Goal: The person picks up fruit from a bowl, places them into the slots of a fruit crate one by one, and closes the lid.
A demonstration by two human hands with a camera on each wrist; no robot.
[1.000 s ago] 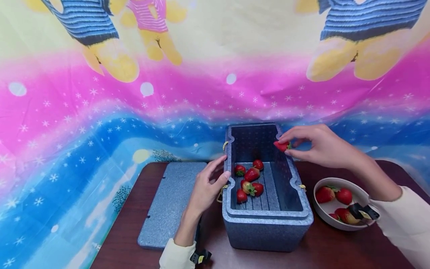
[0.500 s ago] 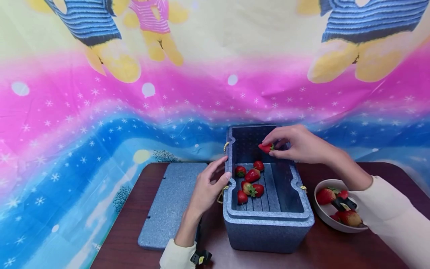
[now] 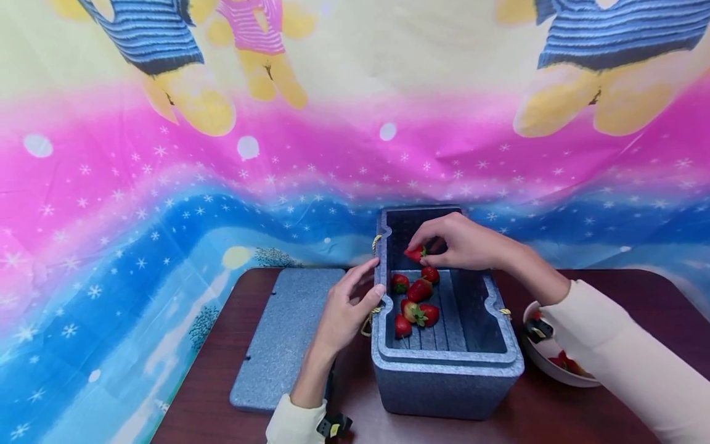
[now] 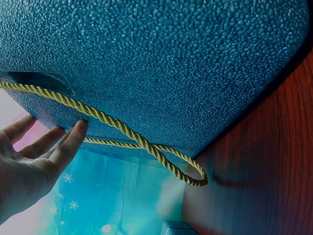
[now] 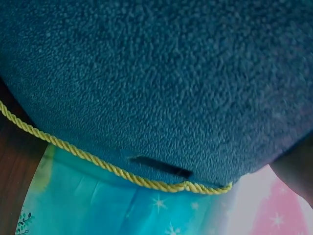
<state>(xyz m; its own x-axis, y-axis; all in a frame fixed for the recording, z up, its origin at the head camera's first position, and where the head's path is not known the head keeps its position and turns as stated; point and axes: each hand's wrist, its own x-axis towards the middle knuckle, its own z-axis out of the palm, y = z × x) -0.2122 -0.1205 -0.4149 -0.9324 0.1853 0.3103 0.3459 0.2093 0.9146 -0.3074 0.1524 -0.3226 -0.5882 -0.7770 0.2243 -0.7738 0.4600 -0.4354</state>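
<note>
A flat, speckled blue-grey rectangular slab (image 3: 291, 336) lies on the dark red-brown wooden tabletop (image 3: 208, 370), at about 9 o'clock from the deep, speckled blue-grey box (image 3: 446, 388); the left hand (image 3: 342, 311) rests against the box's left side, fingers spread and fingertips touching it, close to a twisted gold rope (image 4: 115, 122); inside the box, six red strawberries (image 3: 420, 290) lie loosely grouped on its grooved floor; at 12 o'clock from that group, within the opening, hangs a red strawberry with green leaves (image 3: 413, 253), tip towards 9 o'clock, leaves towards 3, its long axis nearly crosswise to the box; the right hand (image 3: 465, 242) pinches it between thumb and fingers; between 3 and 4 o'clock from the box, a round off-white bowl (image 3: 538, 353) holds red fruit, partly hidden by the cream sleeve (image 3: 610, 339).
</note>
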